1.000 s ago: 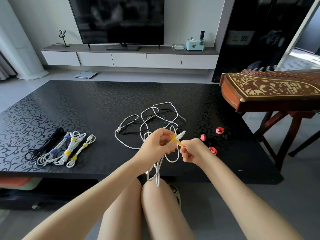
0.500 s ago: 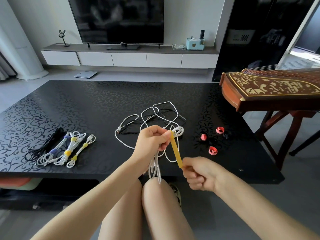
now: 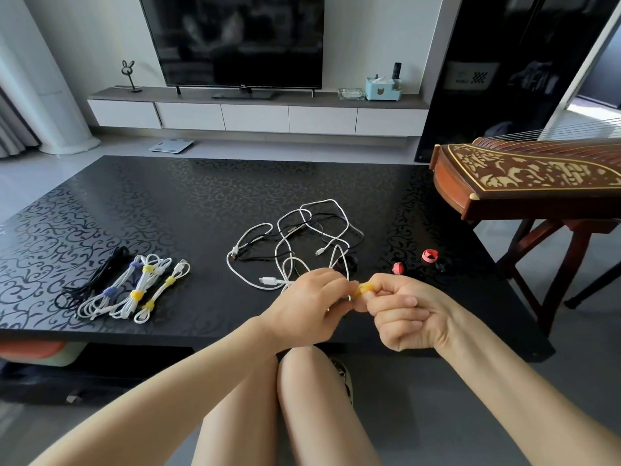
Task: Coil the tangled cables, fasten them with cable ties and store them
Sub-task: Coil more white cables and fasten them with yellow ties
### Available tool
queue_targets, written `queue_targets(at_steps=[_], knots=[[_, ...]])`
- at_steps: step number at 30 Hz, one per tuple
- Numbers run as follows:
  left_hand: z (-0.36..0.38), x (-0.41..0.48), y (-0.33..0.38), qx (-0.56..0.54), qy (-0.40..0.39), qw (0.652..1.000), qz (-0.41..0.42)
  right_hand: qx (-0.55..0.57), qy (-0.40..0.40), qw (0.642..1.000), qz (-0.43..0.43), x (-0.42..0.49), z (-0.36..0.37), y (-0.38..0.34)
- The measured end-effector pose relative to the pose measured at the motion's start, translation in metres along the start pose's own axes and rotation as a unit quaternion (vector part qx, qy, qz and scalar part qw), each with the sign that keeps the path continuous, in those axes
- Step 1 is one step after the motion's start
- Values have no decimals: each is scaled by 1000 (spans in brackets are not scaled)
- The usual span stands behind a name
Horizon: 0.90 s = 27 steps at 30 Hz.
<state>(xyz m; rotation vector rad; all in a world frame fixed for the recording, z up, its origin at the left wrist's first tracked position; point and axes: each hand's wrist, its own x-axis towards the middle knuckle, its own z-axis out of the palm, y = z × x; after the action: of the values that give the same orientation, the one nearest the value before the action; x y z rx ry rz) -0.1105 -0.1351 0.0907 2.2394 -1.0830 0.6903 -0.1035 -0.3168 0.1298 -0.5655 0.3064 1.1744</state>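
The right hand's fingertips [image 3: 369,292] pinch the yellow cable tie [image 3: 364,288] where it wraps the white cable [image 3: 349,295], the other fingers curled into the palm; to do this well, I judge the strap should be drawn snug round the gathered loops and its free end pressed flat on itself, with the loops held even so none slips out; the left hand [image 3: 302,307] is clenched beside it, touching the tie, and seems to grip the coil, most of which its fingers hide; the right hand [image 3: 410,314] holds nothing but the tie; both hands hover over the near edge of the black coffee table [image 3: 168,203]; beyond them, mid-table, lies the tangle of white and black cables [image 3: 312,237]; toward the right edge sit red rolled ties [image 3: 430,256]; toward the near left corner lie the tied bundles [image 3: 134,290], side by side.
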Motion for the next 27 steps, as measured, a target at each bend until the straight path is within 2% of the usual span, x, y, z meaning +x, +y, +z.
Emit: queue_targets(at_steps=[4, 6, 8, 9, 11, 12, 13, 14, 15, 18, 19, 21, 23, 26, 27], knots=[[2, 5, -2, 7, 7, 1000, -3, 29, -22, 999, -15, -1, 2, 0], [1, 6, -3, -50, 17, 993, -110, -10, 6, 998, -59, -8, 4, 0], [-1, 5, -2, -166, 14, 948, -272, -116, 102, 973, -172, -16, 0, 0], [-1, 5, -2, -246, 14, 910, -333, -188, 162, 935, -253, -19, -5, 0], [-3, 6, -2, -393, 24, 828, -399, -338, 253, 818, -390, -21, -13, 2], [-5, 8, -1, -447, 27, 792, -414, -397, 273, 762, -433, -19, -13, 2], [-7, 9, 1, -491, 25, 762, -422, -444, 272, 722, -454, -15, -13, 4], [-8, 11, 3, -529, 21, 735, -425, -480, 250, 706, -456, -11, -15, 4], [-10, 14, 5, -559, 17, 711, -426, -496, 214, 713, -448, -7, -15, 4], [-14, 16, 9, -615, 8, 661, -429, -427, 97, 792, -425, 2, -14, 0], [-15, 14, 9, -629, 4, 649, -428, -410, 83, 803, -426, 4, -14, -2], [-15, 11, 9, -649, -10, 638, -415, -434, 99, 788, -425, 9, -14, -4], [-16, 11, 10, -661, -21, 635, -399, -483, 111, 758, -425, 16, -12, -3], [-21, 15, 9, -656, -9, 652, -380, -502, 131, 706, -482, 24, -9, 2], [-23, 17, 8, -653, 7, 655, -380, -491, 141, 700, -499, 26, -11, 3]])
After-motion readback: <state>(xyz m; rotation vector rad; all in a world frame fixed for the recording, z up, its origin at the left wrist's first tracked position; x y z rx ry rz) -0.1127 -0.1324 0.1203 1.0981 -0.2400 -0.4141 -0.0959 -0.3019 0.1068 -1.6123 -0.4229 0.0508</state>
